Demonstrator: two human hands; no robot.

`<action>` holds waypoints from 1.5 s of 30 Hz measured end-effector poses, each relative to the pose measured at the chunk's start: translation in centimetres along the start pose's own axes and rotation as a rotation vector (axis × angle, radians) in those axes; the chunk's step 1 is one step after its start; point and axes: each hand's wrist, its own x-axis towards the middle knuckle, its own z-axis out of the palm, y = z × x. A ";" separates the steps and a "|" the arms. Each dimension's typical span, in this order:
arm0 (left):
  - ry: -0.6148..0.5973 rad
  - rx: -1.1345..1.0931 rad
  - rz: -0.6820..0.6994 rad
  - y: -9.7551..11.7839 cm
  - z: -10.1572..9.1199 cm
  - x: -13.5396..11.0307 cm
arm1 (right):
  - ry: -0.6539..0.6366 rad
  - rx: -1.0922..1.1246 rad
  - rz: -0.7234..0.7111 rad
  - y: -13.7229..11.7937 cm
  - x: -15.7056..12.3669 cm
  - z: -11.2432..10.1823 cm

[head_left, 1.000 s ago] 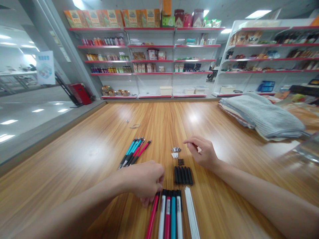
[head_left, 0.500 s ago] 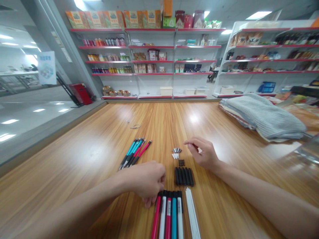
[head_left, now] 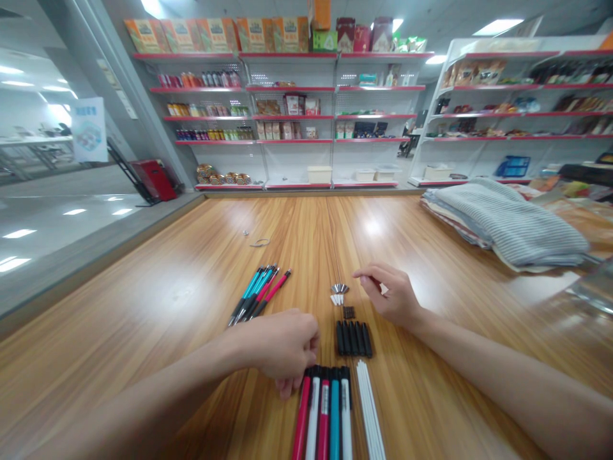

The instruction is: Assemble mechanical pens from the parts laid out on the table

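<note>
Over the middle of the light wooden table (head_left: 143, 332), the left hand (head_left: 285, 345) was curled loosely, and its fingertips (head_left: 287, 388) came down just beside the upper end of a tight row of black-topped pens (head_left: 325, 415). I cannot tell if this hand pinched anything. The slim red pen (head_left: 301, 421) at the left end of the row now lay almost parallel to the others, no more slanted as it was a second ago, so the row was more even. The right hand (head_left: 390, 297) hung above the table, right of centre, with thumb and forefinger close together; if they pinched something, it was too small to tell. Near this hand lay small silver cone tips (head_left: 340, 289), tiny dark parts (head_left: 348, 312), a group of short black tubes (head_left: 353, 338) and thin white rods (head_left: 370, 409). Left of centre lay a bundle of slim teal and red pens (head_left: 256, 294).
</note>
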 end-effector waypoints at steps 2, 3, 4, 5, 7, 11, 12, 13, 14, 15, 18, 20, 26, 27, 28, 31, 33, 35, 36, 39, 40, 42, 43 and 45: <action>-0.001 -0.002 -0.006 0.1 -0.1 0.0 | 0.001 -0.001 -0.002 0.0 0.0 0.0; -0.005 -0.005 -0.007 0.1 -0.1 0.0 | 0.001 -0.002 -0.004 0.0 0.0 0.0; -0.012 -0.010 -0.004 0.0 -0.1 0.0 | 0.002 -0.002 -0.004 0.0 0.0 0.0; -0.022 -0.019 0.000 0.0 -0.1 0.0 | 0.002 -0.002 -0.005 0.0 0.0 0.0; -0.034 -0.031 0.006 -0.1 -0.1 -0.1 | 0.001 0.001 -0.007 0.0 0.0 0.0; 0.060 0.061 -0.032 -0.2 -1.0 -0.6 | 0.012 -0.002 -0.011 0.0 0.0 0.0; 0.145 0.147 -0.074 -0.2 -1.5 -0.7 | 0.015 -0.002 -0.013 0.0 0.0 0.0; 0.253 0.257 -0.124 -0.4 -2.1 -0.8 | 0.018 -0.002 -0.016 0.0 0.0 0.0; 0.380 0.395 -0.191 -0.7 -2.8 -0.9 | 0.019 -0.002 -0.017 0.0 0.0 0.0; 0.487 0.520 -0.253 -1.2 -3.6 -1.0 | 0.020 -0.001 -0.017 0.0 0.0 0.0; 0.571 0.587 -0.321 -3.1 -5.7 -0.9 | 0.020 -0.005 -0.011 0.0 0.0 0.0; 0.578 0.602 -0.347 -4.4 -6.3 -0.5 | 0.018 -0.008 -0.008 0.0 0.1 0.0; 0.665 0.639 -0.294 -5.6 -5.4 0.9 | 0.018 -0.005 -0.007 -0.1 0.1 -0.1; 0.678 0.642 -0.293 -5.6 -5.2 0.9 | 0.018 -0.005 -0.007 -0.1 0.0 -0.1; 0.693 0.645 -0.295 -5.7 -5.2 0.9 | 0.017 -0.006 -0.009 -0.1 0.0 -0.1; 0.722 0.651 -0.293 -5.9 -5.5 0.6 | 0.011 -0.012 -0.013 -0.1 0.0 -0.1; 0.707 0.649 -0.259 -5.9 -5.7 0.4 | 0.009 -0.013 -0.019 -0.1 0.1 0.0; 0.647 0.623 -0.184 -5.4 -5.6 0.2 | 0.008 -0.013 -0.025 -0.1 0.1 -0.1; 0.599 0.602 -0.142 -5.1 -5.4 0.2 | 0.007 -0.013 -0.028 -0.1 0.1 -0.1; 0.463 0.552 -0.028 -4.3 -4.5 0.5 | 0.007 -0.012 -0.037 -0.2 0.2 -0.1; 0.454 0.555 -0.003 -4.2 -4.3 0.6 | 0.007 -0.011 -0.041 -0.2 0.2 -0.1; 0.475 0.565 0.008 -4.2 -3.9 1.0 | 0.006 -0.012 -0.046 -0.1 0.2 -0.1; 0.494 0.567 -0.001 -4.3 -3.9 1.1 | 0.005 -0.013 -0.047 -0.1 0.2 -0.1; 0.536 0.543 -0.013 -4.5 -4.1 1.3 | 0.001 -0.020 -0.054 -0.1 0.2 -0.1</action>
